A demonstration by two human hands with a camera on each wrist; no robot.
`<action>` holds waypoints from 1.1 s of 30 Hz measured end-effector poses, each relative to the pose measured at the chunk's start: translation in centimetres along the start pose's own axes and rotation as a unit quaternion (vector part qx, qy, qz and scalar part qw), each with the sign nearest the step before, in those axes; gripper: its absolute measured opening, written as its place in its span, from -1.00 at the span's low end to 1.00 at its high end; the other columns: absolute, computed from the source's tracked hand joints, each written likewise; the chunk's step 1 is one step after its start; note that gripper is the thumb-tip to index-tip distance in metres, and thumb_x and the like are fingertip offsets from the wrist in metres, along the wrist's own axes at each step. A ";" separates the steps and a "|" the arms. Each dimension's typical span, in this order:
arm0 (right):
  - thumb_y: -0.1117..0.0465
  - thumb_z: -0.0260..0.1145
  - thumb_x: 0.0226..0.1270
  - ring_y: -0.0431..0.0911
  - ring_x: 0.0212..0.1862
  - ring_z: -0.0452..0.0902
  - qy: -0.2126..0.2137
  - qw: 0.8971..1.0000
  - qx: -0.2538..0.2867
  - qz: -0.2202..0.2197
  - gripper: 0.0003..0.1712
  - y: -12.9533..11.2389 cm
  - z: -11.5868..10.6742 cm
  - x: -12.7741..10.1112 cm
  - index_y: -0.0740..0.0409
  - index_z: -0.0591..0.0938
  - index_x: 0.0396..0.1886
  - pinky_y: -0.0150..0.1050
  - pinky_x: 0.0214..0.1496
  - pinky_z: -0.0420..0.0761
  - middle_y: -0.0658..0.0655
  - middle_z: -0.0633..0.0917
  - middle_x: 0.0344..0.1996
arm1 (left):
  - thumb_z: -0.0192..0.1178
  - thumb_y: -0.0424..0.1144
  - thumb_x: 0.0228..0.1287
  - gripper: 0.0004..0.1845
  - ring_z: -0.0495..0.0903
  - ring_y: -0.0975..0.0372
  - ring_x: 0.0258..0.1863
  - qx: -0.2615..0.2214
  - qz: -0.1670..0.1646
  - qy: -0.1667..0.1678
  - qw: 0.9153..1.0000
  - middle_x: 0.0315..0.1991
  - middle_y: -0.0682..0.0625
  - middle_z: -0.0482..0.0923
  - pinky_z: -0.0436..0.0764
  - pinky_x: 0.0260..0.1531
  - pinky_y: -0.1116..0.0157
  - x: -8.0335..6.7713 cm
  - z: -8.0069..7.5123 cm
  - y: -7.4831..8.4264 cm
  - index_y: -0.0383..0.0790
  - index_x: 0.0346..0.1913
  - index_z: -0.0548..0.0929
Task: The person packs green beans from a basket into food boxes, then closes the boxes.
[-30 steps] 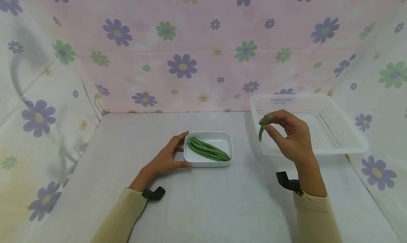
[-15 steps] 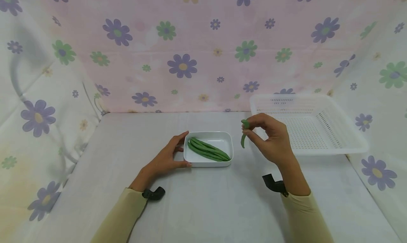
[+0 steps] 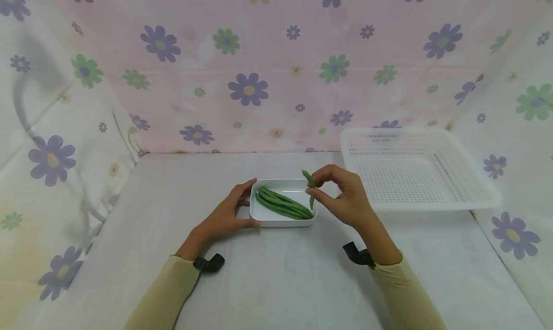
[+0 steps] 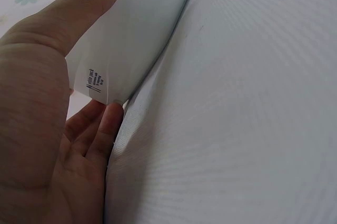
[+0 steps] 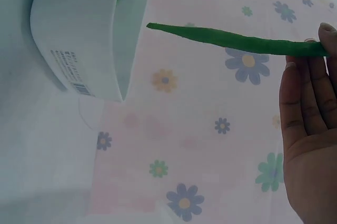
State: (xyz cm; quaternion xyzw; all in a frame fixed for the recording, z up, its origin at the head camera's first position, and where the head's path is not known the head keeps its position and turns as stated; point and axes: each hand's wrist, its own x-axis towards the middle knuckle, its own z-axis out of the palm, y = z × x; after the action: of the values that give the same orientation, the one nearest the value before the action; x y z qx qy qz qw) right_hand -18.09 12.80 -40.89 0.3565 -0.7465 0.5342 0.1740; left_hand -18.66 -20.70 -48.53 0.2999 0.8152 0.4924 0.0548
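A white rectangular dish (image 3: 282, 223) stands on the table with several green beans (image 3: 282, 205) lying lengthwise in it. My left hand (image 3: 222, 217) holds the dish by its left end, thumb at the front side and fingers at the back; in the left wrist view the thumb lies along the dish wall (image 4: 131, 34). Over the dish's right end, my right hand (image 3: 343, 198) pinches one green bean (image 3: 308, 177) between thumb and fingers. In the right wrist view that bean (image 5: 226, 40) points its free tip toward the dish rim, apart from it.
A white perforated plastic basket (image 3: 432, 206) sits at the back right, with no beans visible in it. Flower-patterned cloth (image 3: 276, 56) walls the table's back and sides. A white cloth (image 3: 276, 282) covers the table.
My right hand has moved left from over the basket to the dish's right end, carrying the green bean. The left hand and the dish have stayed in place.
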 end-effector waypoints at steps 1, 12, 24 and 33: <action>0.56 0.56 0.18 -0.11 -0.16 0.69 -0.001 1.000 -0.002 0.003 -0.67 0.1 0.2 0.0 0.17 0.72 -0.16 -0.29 0.07 0.71 0.08 0.80 -0.27 | 0.65 -0.31 0.12 0.22 0.39 -0.13 0.47 0.000 0.001 0.000 1.000 0.52 -0.30 0.27 0.58 0.32 0.03 0.0 0.0 0.0 -0.15 0.72 0.04; 0.45 0.62 0.19 -0.09 -0.23 0.75 -0.028 0.998 -0.007 0.058 -0.69 1.8 2.0 -0.6 0.17 0.67 -0.17 -0.19 -0.08 0.80 0.08 0.78 -0.26 | 0.66 -0.28 0.12 0.23 0.38 -0.09 0.49 0.004 -0.009 0.000 1.000 0.53 -0.28 0.26 0.57 0.34 0.03 -0.1 0.0 0.0 -0.09 0.72 0.04; 0.30 0.64 0.25 -0.15 -0.24 0.72 -0.044 0.993 -0.019 0.110 -0.71 3.3 3.4 -1.2 0.06 0.66 -0.19 -0.23 -0.13 0.79 -0.06 0.74 -0.31 | 0.68 -0.16 0.11 0.27 0.35 0.14 0.52 0.015 -0.011 0.003 1.000 0.57 -0.03 0.25 0.56 0.35 0.14 0.2 0.4 -3.6 0.02 0.74 0.01; 0.27 0.59 0.32 -0.18 -0.22 0.71 -0.070 0.989 -0.059 0.113 -0.76 4.0 3.7 -1.4 0.08 0.67 -0.15 -0.22 -0.13 0.76 -0.05 0.75 -0.28 | 0.68 -0.17 0.10 0.27 0.35 0.16 0.52 0.011 -0.017 0.003 1.000 0.57 0.00 0.25 0.55 0.37 0.08 0.2 0.5 -3.5 0.07 0.74 0.02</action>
State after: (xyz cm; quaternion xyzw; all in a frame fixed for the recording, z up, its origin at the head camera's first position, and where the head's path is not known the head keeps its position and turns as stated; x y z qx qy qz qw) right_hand -19.53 10.55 -45.81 0.2951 -0.8229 0.4788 0.0803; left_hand -20.19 -21.38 -51.66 0.2853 0.8255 0.4837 0.0570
